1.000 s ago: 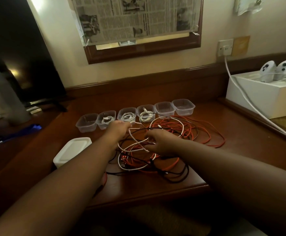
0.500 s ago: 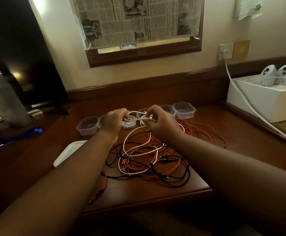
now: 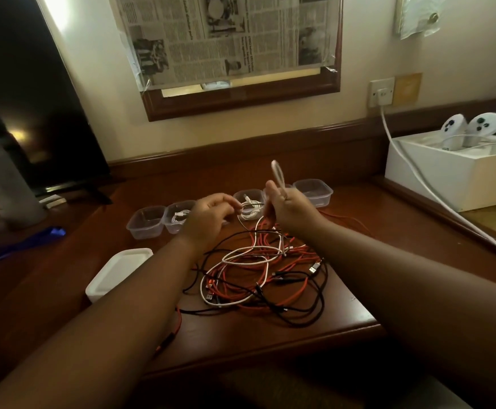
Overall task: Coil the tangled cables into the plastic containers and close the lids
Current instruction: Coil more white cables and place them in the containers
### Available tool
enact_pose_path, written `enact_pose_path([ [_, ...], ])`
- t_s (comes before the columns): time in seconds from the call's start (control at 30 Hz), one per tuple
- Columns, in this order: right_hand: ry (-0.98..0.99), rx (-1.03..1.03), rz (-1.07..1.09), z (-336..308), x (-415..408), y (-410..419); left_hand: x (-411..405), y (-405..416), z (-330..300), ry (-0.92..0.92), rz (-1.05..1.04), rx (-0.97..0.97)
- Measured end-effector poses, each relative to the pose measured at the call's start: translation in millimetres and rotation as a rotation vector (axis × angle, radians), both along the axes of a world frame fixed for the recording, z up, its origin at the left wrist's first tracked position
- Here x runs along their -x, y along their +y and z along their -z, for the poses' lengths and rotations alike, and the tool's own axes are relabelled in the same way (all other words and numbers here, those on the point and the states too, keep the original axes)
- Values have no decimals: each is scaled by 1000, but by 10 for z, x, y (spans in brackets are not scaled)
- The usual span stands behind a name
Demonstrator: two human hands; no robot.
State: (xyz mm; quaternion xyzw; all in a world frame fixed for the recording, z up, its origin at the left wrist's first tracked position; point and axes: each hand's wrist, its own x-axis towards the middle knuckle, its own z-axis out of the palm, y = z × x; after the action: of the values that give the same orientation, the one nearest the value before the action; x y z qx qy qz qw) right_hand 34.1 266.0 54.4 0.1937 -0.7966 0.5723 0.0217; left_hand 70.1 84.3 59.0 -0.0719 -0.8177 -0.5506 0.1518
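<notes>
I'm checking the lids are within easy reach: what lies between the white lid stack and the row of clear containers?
In the head view, only bare wooden desk separates the white lid stack from the clear containers; the left forearm passes just beside it.

There is only one view, from a camera worn on the person's head, looking forward and down across the wooden desk toward the wall behind it. It sits close enough that both forearms run in from the bottom corners and the left hand and right hand meet near the middle. The wide lens bends the edges, taking in the dark screen at left and the white box at right
</notes>
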Motion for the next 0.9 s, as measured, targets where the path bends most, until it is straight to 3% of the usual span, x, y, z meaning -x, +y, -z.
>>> enact_pose_path([
  [0.07, -54, 213, -82, -114, -56, -11, 79, -16, 168, -118, 34, 219],
  [0.17, -210, 495, -159, -278, -149, -30, 165, -7, 394, -335, 255, 330],
  [0.33, -383, 756, -222, -404, -202, -21, 211, 160, 608, -182, 240, 711],
  [0.5, -403, 796, -213, -376, -186, 50, 323, 56, 614, -185, 101, 676],
  [0.73, -421, 873, -234, -469, -224, 151, 321, 57, 707, -160, 293, 786],
  [0.9, -463, 677, -128, -367, -261, 134, 362, -25, 644, -13, 98, 731],
])
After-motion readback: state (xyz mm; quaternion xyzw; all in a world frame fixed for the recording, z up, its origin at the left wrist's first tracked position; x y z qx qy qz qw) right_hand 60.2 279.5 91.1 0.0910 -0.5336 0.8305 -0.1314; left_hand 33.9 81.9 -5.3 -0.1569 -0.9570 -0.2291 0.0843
